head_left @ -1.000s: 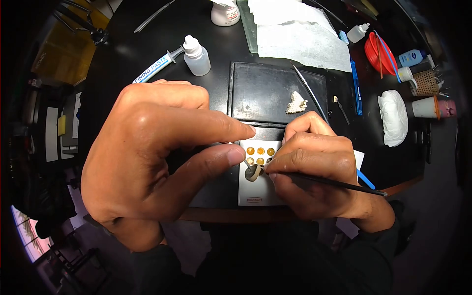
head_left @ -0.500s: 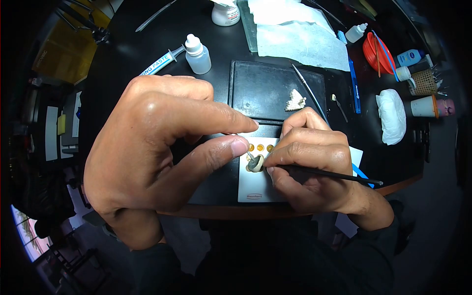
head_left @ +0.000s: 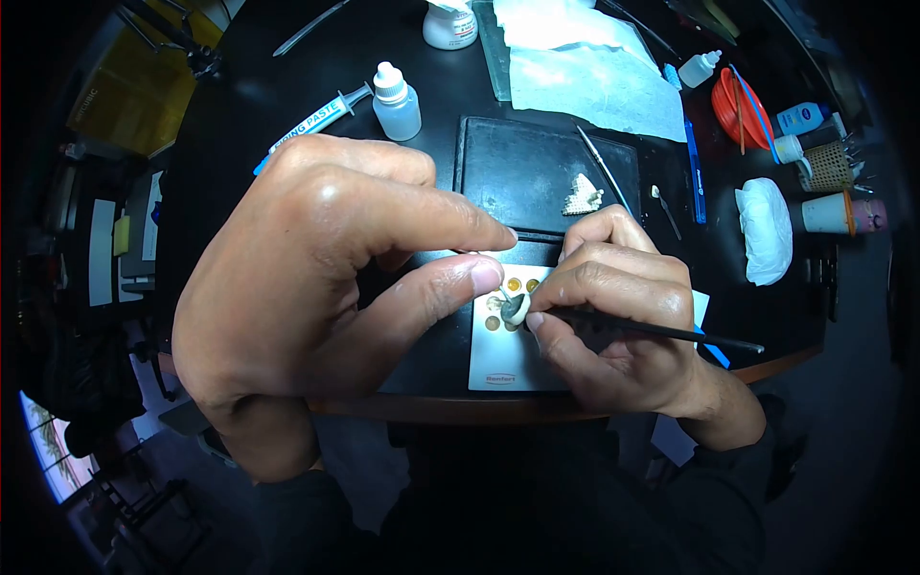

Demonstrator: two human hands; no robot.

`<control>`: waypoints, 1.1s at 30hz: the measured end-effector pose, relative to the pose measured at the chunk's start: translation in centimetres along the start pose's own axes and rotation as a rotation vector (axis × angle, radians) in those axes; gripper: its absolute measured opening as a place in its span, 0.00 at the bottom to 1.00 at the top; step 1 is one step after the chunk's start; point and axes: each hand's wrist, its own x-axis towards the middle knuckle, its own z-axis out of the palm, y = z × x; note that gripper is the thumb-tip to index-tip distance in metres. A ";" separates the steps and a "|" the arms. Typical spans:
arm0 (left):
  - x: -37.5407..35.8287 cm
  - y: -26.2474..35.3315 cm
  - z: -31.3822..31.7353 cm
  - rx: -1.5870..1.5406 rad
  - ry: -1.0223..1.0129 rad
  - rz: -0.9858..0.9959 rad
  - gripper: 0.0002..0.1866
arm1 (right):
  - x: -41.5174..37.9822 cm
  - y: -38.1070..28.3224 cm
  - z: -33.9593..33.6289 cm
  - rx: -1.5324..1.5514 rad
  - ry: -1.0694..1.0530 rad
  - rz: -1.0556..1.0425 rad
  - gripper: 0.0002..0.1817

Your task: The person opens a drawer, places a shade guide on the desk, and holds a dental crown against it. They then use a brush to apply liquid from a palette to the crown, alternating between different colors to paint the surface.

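Head view: the left hand (head_left: 311, 254) holds a thin pin (head_left: 505, 291) at its thumb tip, the crown-shaped piece (head_left: 517, 309) at the pin's near end, above the white Renfert palette (head_left: 498, 360). The right hand (head_left: 628, 302) grips a slim black-handled tool (head_left: 676, 333) pen-fashion; its tip's contact with the piece cannot be confirmed. A dropper bottle (head_left: 397, 113) stands far left, beside a firing-paste syringe (head_left: 324, 117); a black tray (head_left: 517, 177) lies beyond the palette.

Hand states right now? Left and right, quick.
Left hand: closed, pinching a thin metal holder, small cream-rimmed piece at its end.
Right hand: closed, gripping a slim black-handled tool.
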 end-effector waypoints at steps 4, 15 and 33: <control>-0.2 -0.2 -0.2 0.001 0.037 0.018 0.14 | 0.2 -0.1 -0.3 -0.062 -0.039 -0.044 0.08; -0.5 -1.5 -0.3 -0.007 0.111 0.092 0.11 | -1.7 -2.1 0.8 -0.509 -0.096 -0.290 0.12; -0.4 -1.1 0.0 -0.013 0.102 0.081 0.11 | -0.8 -2.1 0.7 -0.389 -0.092 -0.216 0.10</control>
